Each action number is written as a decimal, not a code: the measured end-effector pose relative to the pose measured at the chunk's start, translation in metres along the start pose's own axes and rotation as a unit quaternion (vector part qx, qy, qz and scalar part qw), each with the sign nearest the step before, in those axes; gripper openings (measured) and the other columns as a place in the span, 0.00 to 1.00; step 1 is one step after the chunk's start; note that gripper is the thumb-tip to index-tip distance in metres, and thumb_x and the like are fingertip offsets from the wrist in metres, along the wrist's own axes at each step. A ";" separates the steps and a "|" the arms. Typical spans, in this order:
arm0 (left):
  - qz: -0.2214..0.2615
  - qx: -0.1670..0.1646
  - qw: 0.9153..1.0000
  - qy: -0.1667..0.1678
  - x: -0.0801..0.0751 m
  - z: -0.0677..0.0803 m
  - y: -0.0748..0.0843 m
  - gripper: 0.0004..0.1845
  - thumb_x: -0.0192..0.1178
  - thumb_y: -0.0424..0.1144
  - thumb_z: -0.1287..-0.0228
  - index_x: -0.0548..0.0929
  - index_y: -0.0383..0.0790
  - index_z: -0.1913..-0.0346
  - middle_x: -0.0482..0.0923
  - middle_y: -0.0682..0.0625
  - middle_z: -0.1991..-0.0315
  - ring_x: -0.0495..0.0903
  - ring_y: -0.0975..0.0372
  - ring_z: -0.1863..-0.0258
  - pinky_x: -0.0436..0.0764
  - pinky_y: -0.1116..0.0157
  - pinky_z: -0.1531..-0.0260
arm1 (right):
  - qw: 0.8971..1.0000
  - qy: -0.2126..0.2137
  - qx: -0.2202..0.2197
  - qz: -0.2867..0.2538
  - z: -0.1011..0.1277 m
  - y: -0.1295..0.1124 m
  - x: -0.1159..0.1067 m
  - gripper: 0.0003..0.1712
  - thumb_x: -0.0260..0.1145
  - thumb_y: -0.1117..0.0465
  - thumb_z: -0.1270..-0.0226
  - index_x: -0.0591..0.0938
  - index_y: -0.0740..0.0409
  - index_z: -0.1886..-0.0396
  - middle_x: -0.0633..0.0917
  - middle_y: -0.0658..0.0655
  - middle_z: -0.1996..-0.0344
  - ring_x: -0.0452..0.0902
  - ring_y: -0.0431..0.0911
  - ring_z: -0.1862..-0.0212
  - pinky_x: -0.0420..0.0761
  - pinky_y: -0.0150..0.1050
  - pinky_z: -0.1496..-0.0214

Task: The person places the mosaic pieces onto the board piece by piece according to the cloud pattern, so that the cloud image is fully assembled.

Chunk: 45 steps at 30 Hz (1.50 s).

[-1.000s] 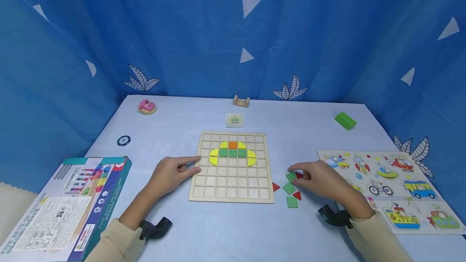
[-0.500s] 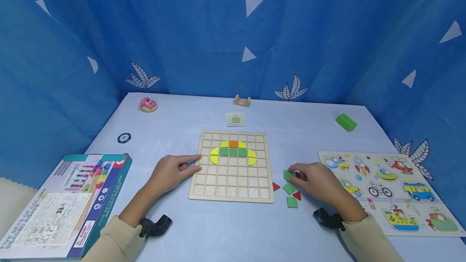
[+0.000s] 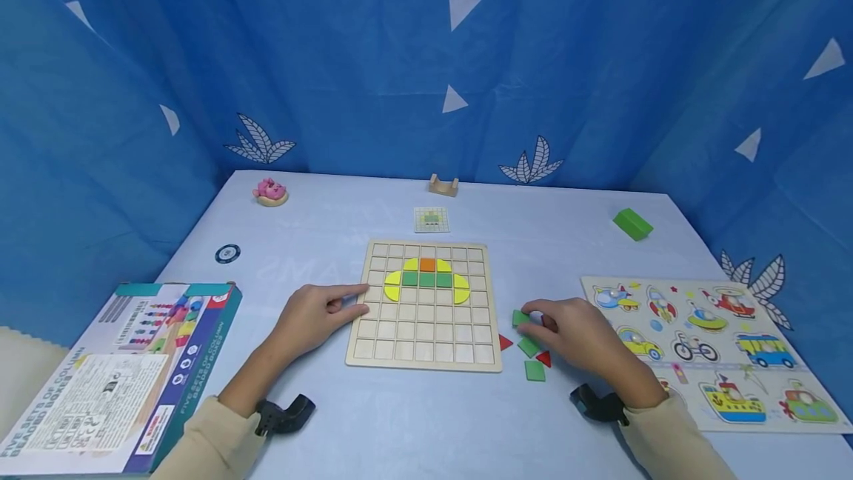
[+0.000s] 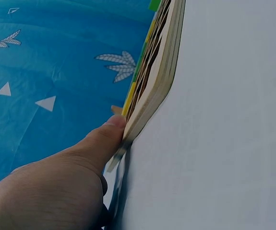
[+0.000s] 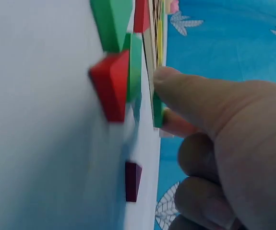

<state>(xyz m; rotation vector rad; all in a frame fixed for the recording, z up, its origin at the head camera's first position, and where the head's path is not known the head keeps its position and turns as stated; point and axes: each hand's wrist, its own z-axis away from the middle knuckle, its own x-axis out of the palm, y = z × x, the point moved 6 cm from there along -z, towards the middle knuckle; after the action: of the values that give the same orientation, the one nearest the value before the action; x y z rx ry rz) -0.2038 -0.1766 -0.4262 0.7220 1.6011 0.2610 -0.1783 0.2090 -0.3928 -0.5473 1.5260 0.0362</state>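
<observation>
Pale worktop (image 3: 426,428), beneath all items. Printed teal-and-purple cardboard box (image 3: 120,376), well left of the pale wooden square grid board (image 3: 423,332). Flat vehicle-picture puzzle panel (image 3: 773,384), right of the grid board. Left hand (image 3: 316,313): grip apart, thumb and index finger touching the grid board's left edge. Right hand (image 3: 573,328): grip clamped, pinching a flat green square tile (image 3: 519,318), just right of the grid board. Two loose green square tiles (image 3: 535,370), same side. Yellow rounded pieces (image 3: 460,296), set in the grid board. Red triangular tiles (image 3: 505,342), right of it.
</observation>
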 end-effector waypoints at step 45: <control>-0.003 0.002 1.000 -0.003 -0.001 0.000 0.002 0.22 0.72 0.54 0.37 0.88 0.53 0.41 0.63 0.60 0.87 0.62 0.65 0.85 0.61 0.66 0.80 | 0.993 -0.004 -0.114 -0.024 -0.102 -0.138 0.044 0.15 0.74 0.49 0.33 0.90 0.50 0.53 0.73 0.42 0.89 0.68 0.36 0.84 0.66 0.33 0.80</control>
<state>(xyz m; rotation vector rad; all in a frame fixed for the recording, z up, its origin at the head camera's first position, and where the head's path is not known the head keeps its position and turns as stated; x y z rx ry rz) -0.2028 -0.1757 -0.4244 0.7198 1.5984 0.2513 -0.2210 0.0375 -0.3859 -0.7650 1.5094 0.1783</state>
